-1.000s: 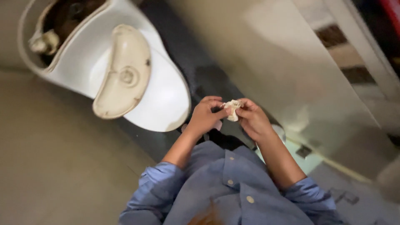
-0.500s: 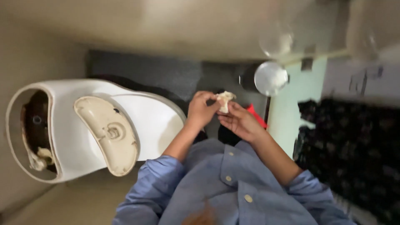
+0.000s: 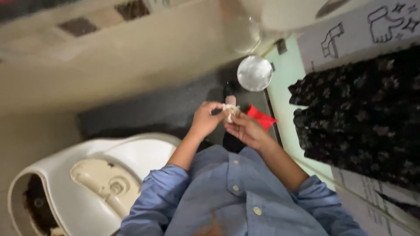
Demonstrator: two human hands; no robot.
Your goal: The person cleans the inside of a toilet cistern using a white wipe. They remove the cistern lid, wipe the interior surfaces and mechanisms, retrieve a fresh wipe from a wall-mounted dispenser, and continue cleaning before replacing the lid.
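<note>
- Left hand (image 3: 204,119): grip clenched on crumpled pale wad (image 3: 229,112).
- Right hand (image 3: 246,130): grip pinching the same wad.
- White toilet (image 3: 87,175) lies lower left; red scrap (image 3: 260,117) just beside the hands.

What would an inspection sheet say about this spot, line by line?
Surface: dark grey floor, bare part visible.
Job's things: small crumpled off-white wad, held at chest height.
Clutter: red scrap; round silvery lid.
Hands: left hand and right hand, fingers pinching the wad from both sides.
Cables: nothing seen.
Surroundings: white toilet with open tank, dark flowered cloth hanging, blue buttoned shirt.
</note>
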